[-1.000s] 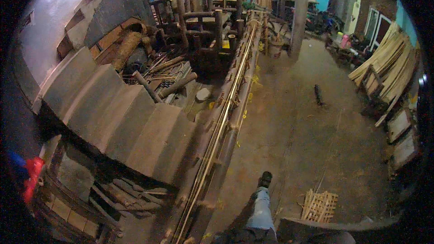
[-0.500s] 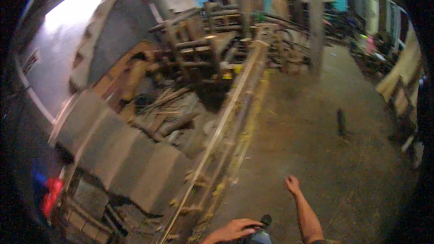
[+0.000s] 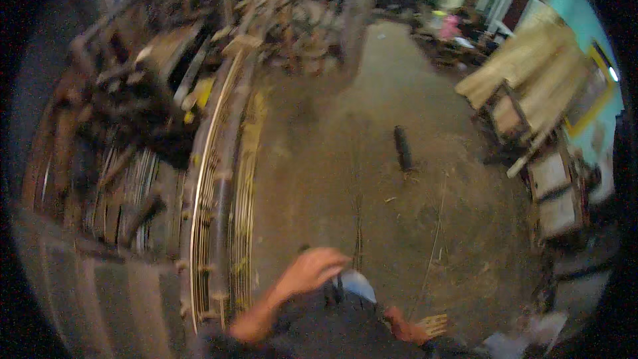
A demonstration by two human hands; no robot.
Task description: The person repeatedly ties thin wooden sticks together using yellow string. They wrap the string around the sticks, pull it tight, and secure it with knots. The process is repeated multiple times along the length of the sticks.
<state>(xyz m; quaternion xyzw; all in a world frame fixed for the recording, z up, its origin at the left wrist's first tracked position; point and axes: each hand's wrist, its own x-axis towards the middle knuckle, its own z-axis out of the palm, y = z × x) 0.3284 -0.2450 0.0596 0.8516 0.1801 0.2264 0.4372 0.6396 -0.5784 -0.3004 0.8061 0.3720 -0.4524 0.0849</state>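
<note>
My left hand [image 3: 316, 271] reaches across in front of my dark clothing, its fingers stretched out and slightly bent. No object shows in it. Just beside its fingertips is a rounded pale-blue and white shape [image 3: 359, 286] that I cannot make out. My right hand [image 3: 401, 324] hangs low near the bottom edge, blurred, with its fingers hard to make out. Close by its wrist appears a pale yellow slatted thing [image 3: 434, 324]; whether the hand touches it I cannot tell.
Long bundled poles [image 3: 211, 226] run along my left, beside stacked timber [image 3: 126, 119]. A dark cylinder [image 3: 403, 148] lies on the concrete floor [image 3: 319, 139]. A post [image 3: 359, 20] stands ahead. Wooden boards [image 3: 531, 66] and frames [image 3: 558, 189] lean at the right.
The view has swung right, shifting the poles and cylinder leftward in the picture. My left hand has risen across my front; my right hand has dropped back toward my body.
</note>
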